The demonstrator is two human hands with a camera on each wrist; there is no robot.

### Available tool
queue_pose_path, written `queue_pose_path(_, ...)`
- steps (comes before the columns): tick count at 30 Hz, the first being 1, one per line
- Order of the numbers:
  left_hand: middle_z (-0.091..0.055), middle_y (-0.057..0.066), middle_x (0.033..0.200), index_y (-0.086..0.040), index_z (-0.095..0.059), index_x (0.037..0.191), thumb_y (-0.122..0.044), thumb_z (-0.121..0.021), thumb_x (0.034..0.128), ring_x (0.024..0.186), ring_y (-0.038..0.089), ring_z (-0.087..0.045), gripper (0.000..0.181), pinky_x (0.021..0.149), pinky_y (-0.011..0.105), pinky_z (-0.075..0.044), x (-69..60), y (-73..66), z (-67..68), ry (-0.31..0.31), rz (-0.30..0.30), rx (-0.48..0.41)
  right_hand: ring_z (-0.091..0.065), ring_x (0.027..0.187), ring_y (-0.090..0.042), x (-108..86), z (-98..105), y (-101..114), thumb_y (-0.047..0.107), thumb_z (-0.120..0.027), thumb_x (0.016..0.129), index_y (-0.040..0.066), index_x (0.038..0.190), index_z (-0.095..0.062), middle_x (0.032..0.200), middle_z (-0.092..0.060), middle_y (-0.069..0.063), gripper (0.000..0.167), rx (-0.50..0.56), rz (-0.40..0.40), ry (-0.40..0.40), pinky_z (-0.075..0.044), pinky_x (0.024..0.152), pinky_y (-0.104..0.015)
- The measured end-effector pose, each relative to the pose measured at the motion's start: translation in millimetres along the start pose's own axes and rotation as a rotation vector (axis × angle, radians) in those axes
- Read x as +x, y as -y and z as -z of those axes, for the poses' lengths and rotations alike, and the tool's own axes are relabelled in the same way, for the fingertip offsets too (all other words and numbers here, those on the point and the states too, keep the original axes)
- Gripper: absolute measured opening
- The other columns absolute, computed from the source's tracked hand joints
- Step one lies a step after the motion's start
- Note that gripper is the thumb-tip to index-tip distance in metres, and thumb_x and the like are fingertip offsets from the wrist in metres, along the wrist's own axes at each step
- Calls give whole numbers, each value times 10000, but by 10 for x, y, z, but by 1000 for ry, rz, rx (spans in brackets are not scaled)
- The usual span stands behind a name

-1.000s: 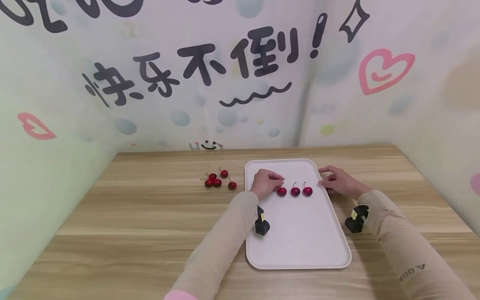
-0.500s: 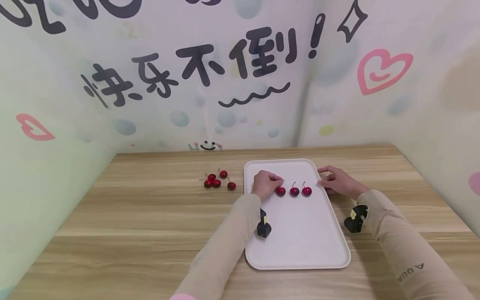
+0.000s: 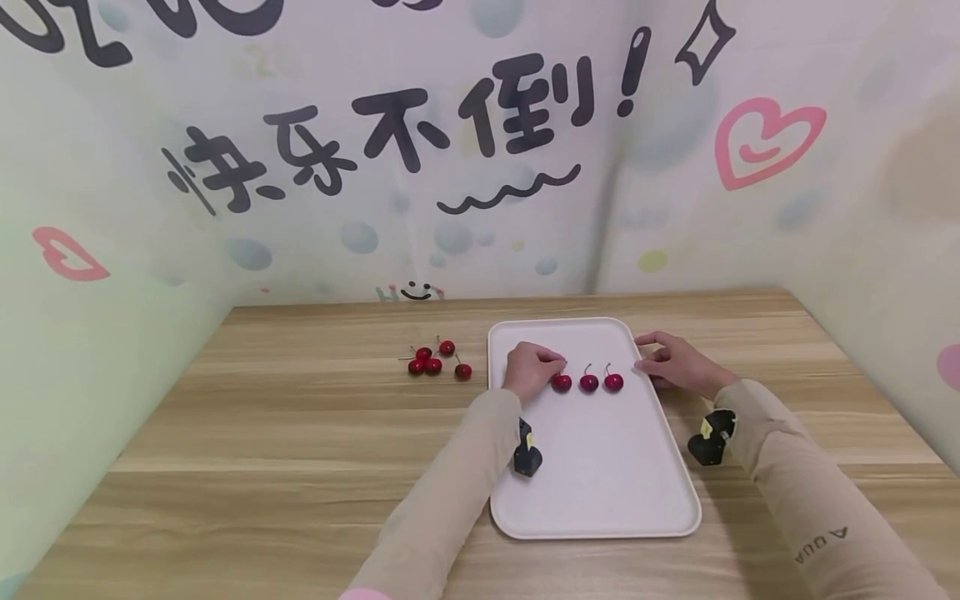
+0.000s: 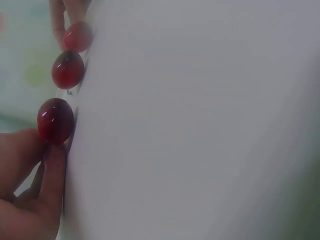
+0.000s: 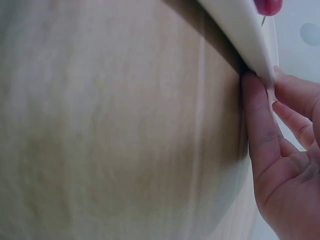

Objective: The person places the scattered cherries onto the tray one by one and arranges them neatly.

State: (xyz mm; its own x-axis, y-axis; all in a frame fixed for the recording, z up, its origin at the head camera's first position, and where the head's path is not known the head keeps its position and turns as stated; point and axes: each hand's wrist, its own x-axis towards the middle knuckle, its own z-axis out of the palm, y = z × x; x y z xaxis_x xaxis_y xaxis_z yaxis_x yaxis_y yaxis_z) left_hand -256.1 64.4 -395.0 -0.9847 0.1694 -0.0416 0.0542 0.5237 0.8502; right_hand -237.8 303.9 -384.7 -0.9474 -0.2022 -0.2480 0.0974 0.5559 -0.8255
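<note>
With left hand (image 3: 531, 372), pinching at its stem end the leftmost round, glossy dark-red cherry (image 3: 562, 382) in a row of three on a white, round-cornered rectangular tray (image 3: 600, 475); with right hand (image 3: 684, 367), touching the tray's right edge, cannot tell whether gripping. Left of the tray, on a pale wood-grain tabletop (image 3: 285, 417), more red stemmed cherries (image 3: 432, 366), clustered. Beyond, a white backdrop (image 3: 405, 250) printed with black Chinese characters (image 3: 401, 133) and a pink heart (image 3: 726, 154).
</note>
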Motion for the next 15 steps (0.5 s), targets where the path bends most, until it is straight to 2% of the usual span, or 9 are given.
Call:
queue_pose_path(8, -661, -25, 789, -104, -714, 888, -185, -650, 808, 824, 117, -574, 131, 790, 256, -443, -32, -22, 41, 40, 18, -19, -578, 826, -216, -6, 3, 5, 127, -541, 884, -43, 1312, -272, 991, -501, -224, 533, -6, -10, 1, -480, 764, -365)
queue_pose_path(15, -660, -18, 798, -97, -714, 882, -177, -658, 800, 815, 112, -567, 128, 776, 239, -439, -43, -21, 51, 33, 17, -28, -574, 810, -204, -6, 1, 10, 129, -542, 883, -45, 1313, -270, 971, -503, -207, 537, -6, -11, 4, -481, 762, -366)
